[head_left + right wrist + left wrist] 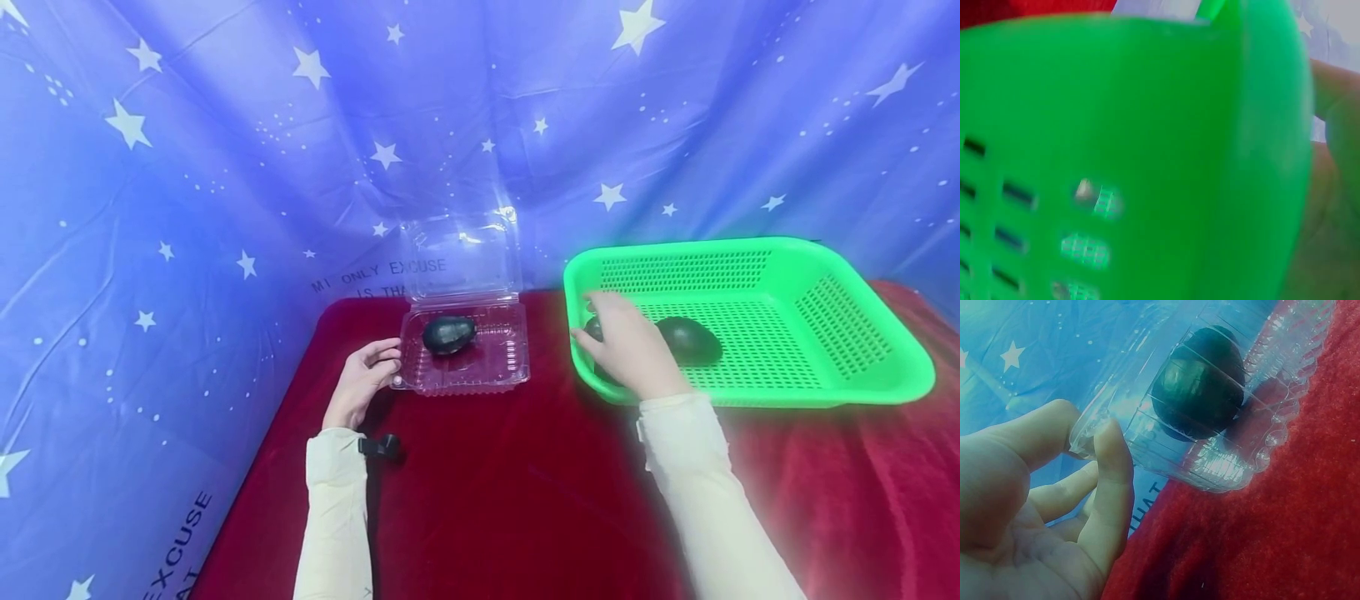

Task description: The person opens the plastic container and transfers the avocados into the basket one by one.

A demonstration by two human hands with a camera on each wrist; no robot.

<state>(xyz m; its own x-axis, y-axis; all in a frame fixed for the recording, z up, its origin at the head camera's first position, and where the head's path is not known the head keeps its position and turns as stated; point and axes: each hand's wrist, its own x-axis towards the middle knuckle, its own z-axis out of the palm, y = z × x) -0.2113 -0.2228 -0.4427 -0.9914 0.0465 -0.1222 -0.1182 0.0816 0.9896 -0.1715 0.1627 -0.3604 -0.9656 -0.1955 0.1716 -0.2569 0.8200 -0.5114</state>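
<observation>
A clear plastic clamshell container (491,367) stands with its lid raised, and a dark, glossy avocado (450,335) lies in its base. My left hand (362,382) pinches the container's left edge between thumb and fingers; the left wrist view shows the thumb (1113,444) on the rim. Inside the left end of the green basket (911,375), my right hand (626,346) has its fingers and thumb around another dark avocado (594,327), mostly hidden by the hand. Behind the wrist lies a further avocado (692,342) on the basket floor. The basket wall covers much of the right wrist view.
Red cloth (510,492) covers the table. A blue curtain with white stars (450,108) hangs close behind the container and basket and along the left side. The basket's raised rim surrounds my right hand.
</observation>
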